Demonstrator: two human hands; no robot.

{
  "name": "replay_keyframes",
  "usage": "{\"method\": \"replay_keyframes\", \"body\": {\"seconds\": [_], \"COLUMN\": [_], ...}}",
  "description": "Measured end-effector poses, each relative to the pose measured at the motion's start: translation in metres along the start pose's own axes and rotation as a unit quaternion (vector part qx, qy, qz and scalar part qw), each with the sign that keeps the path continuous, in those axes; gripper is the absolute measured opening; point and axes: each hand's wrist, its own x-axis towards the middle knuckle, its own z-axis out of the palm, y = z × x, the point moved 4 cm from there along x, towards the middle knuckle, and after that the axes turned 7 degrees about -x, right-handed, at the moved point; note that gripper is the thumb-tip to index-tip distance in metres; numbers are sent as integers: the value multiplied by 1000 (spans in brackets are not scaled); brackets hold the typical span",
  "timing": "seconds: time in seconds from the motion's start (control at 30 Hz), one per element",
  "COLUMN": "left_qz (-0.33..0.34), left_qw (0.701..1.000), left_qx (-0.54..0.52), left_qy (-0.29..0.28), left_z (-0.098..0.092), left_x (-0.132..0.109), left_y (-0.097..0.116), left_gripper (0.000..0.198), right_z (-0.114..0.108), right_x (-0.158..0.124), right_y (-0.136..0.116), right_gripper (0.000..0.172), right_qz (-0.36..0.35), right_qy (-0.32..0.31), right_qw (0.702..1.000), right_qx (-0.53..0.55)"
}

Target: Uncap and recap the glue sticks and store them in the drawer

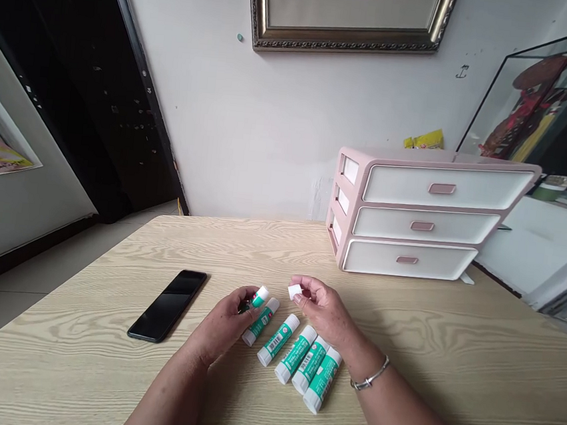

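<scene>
My left hand (229,316) is closed around a green and white glue stick (258,297), its uncapped end pointing up and to the right. My right hand (323,312) pinches a small white cap (294,291) between thumb and fingertips, a short gap from the stick's tip. A silver bangle (370,378) sits on my right wrist. Several more green and white glue sticks (296,353) lie side by side in a slanted row on the wooden table (449,362), just below and between both hands.
A black phone (167,304) lies face up left of my hands. A pink and white three-drawer organiser (423,216) stands at the table's back right, drawers closed. A framed picture (347,15) hangs on the wall behind.
</scene>
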Motion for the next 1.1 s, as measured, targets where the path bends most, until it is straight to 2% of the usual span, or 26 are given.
{"method": "replay_keyframes", "body": {"seconds": [0.27,0.53,0.7,1.1], "left_qz": [32,23,40,39], "left_qw": [997,997,996,995], "left_qx": [-38,-13,-17,-20], "left_qy": [-56,-66,-78,-84], "left_z": [8,14,17,15], "left_x": [1,0,-1,0], "left_y": [1,4,7,1], "left_gripper": [45,39,35,36], "right_z": [6,9,8,9], "right_x": [-3,-4,-4,-5], "right_y": [-3,-5,-3,-6], "right_gripper": [38,37,37,36], "right_qz": [-21,-27,-33,-55], "right_qy": [-16,-23,-23,-18], "right_qw": [1000,999,999,998], "right_qx": [8,3,3,-40]}}
